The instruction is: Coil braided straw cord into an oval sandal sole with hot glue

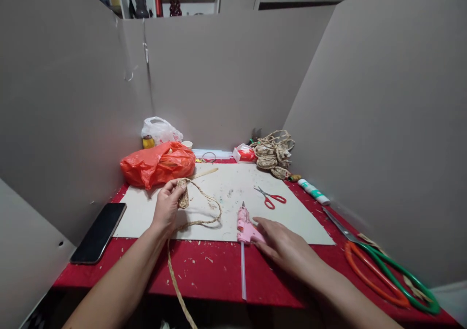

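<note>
My left hand (168, 201) is closed, pinching a small coiled piece of braided straw cord (183, 199) above the left part of a white board. From it, a long tail of the cord loops right over the board, then runs back under my wrist and over the table's front edge. My right hand (282, 241) is around the handle of a pink hot glue gun (244, 225), its inner fingers partly hidden. The gun's nozzle points away from me, and a clear glue stick (243, 270) sticks out behind. Small red-handled scissors (270, 198) lie beyond my right hand.
An orange plastic bag (156, 166) and a phone (98, 233) are on the left. Braided cord bundles (272, 151) sit at the back right. Large shears (386, 266) and a white-green tube (314, 192) lie right. Grey panels (226, 81) enclose the red-covered table (207, 266).
</note>
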Available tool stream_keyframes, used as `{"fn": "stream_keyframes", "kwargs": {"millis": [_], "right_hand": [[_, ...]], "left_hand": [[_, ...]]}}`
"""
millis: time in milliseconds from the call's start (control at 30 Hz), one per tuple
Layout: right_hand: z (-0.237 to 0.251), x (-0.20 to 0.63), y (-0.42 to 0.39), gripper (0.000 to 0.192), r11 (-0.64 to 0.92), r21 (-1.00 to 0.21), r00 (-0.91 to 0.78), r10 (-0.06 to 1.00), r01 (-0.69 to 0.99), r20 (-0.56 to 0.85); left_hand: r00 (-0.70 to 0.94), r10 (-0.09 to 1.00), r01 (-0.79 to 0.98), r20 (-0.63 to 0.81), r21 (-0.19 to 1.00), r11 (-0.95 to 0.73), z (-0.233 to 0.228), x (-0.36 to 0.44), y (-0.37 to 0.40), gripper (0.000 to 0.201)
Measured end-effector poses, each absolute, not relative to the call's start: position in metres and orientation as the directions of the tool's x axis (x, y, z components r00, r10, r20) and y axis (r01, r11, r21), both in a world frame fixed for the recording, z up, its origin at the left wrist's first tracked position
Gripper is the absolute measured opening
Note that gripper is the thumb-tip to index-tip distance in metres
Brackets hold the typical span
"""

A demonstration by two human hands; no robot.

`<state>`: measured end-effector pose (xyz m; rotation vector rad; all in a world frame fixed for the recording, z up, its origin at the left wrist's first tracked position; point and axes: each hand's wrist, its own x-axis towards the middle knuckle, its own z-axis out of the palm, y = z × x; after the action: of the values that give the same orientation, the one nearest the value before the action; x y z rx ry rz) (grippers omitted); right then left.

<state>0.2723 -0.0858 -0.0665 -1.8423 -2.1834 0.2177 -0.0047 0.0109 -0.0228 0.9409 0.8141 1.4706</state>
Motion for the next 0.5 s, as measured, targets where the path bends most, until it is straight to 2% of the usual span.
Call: {"fn": "stream_keyframes", "kwargs": {"millis": [133, 233, 300, 367, 433, 500], "right_hand": [[-0.074, 0.279, -0.085, 0.045, 0.188, -0.457, -0.115, 0.976, 0.869, 0.183], [-0.059, 0.292, -0.089, 0.049, 0.101, -0.671, 0.001, 0.989, 0.735, 0.15], [-0.039, 0.302, -0.093, 0.053, 0.041, -0.842, 0.1, 0.989, 0.539, 0.112], [-0.018, 0.307, -0.098, 0.049, 0.029, -0.962, 0.231, 0.968, 0.272, 0.095], [-0.001, 0.302, -0.1, 0.038, 0.137, -0.99, 0.339, 0.93, 0.039, 0.142], [0.006, 0.287, -0.098, 0.033, 0.255, -0.963, 0.366, 0.907, -0.086, 0.208]], "left_hand": [[-0.026, 0.994, -0.456, 0.105, 0.884, -0.105, -0.021, -0.004, 0.01, 0.029], [-0.036, 0.994, -0.465, 0.099, 0.879, -0.105, -0.021, -0.004, 0.009, 0.029], [-0.042, 0.994, -0.468, 0.099, 0.877, -0.107, -0.019, -0.004, 0.007, 0.028], [-0.036, 0.993, -0.459, 0.109, 0.881, -0.114, -0.018, -0.004, 0.003, 0.026], [-0.029, 0.992, -0.441, 0.124, 0.889, -0.124, -0.016, -0.004, 0.0, 0.025], [-0.036, 0.989, -0.415, 0.146, 0.898, -0.148, -0.015, -0.004, -0.003, 0.024]]}}
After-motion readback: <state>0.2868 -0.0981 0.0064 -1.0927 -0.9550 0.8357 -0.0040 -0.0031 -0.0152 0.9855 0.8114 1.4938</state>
